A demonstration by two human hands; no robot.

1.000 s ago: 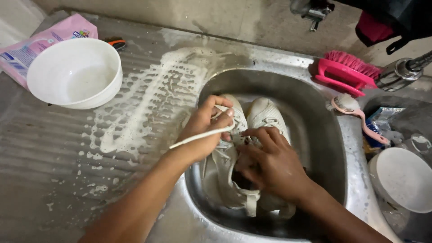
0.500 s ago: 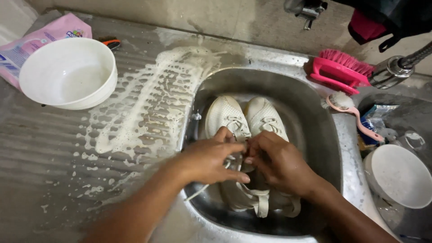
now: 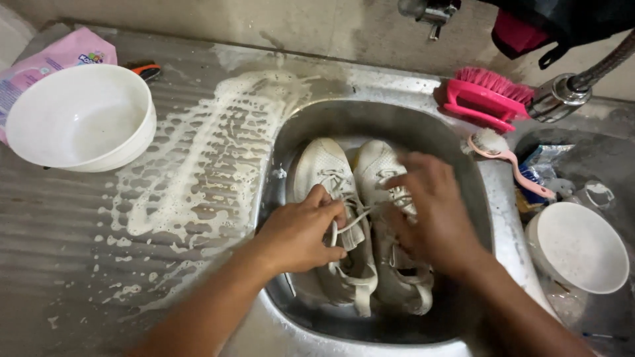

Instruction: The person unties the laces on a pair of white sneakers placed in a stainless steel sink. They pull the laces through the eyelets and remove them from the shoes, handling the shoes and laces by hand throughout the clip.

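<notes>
White shoes inside steel sink; left hand closed around shoelace, right hand pinching it too.

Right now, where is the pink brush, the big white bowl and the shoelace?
pink brush (image 3: 488, 98), head view, on its bristles.
big white bowl (image 3: 46, 109), head view, on its inner wall.
shoelace (image 3: 360, 213), head view, on the strand between both hands.
</notes>
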